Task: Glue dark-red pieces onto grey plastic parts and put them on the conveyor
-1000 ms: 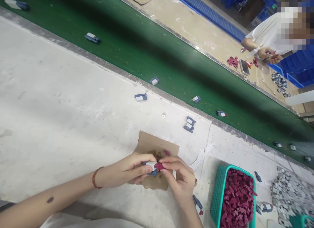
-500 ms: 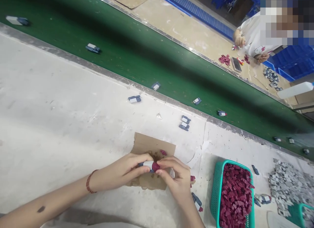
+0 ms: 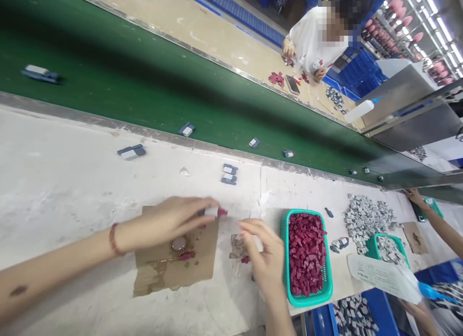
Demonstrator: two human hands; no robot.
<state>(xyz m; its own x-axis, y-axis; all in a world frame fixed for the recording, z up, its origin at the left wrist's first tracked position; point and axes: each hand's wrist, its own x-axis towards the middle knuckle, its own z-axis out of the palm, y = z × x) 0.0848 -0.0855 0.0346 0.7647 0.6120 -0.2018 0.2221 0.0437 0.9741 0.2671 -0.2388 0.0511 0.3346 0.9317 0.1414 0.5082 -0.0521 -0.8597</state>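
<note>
My left hand [image 3: 170, 222] pinches a small navy and light-grey plastic part with a dark red tip [image 3: 222, 212], above a brown cardboard sheet [image 3: 204, 263]. Fingers partly cover the part, and its kind is unclear. My right hand [image 3: 265, 254] is apart from it, nothing visible in its slightly blurred, parted fingers. On the cardboard lie a small round cap-like object [image 3: 178, 244], a dark red piece [image 3: 187, 255] and wet brown stains. Just left of my right hand is a smaller cardboard scrap [image 3: 237, 246].
A green conveyor [image 3: 144, 99] carries several similar parts. To the right stands a teal basket [image 3: 327, 297] of dark red pieces, beyond it a grey pile [image 3: 365, 220]. Two more parts [image 3: 229, 174] sit near the conveyor edge. Across it works a person [image 3: 311, 41]; another's arm [image 3: 434, 220] reaches in at right.
My right hand has let go of the red-tipped part and moved away to the right. My left hand still holds it, now raised off the cardboard's middle. The view has swung right.
</note>
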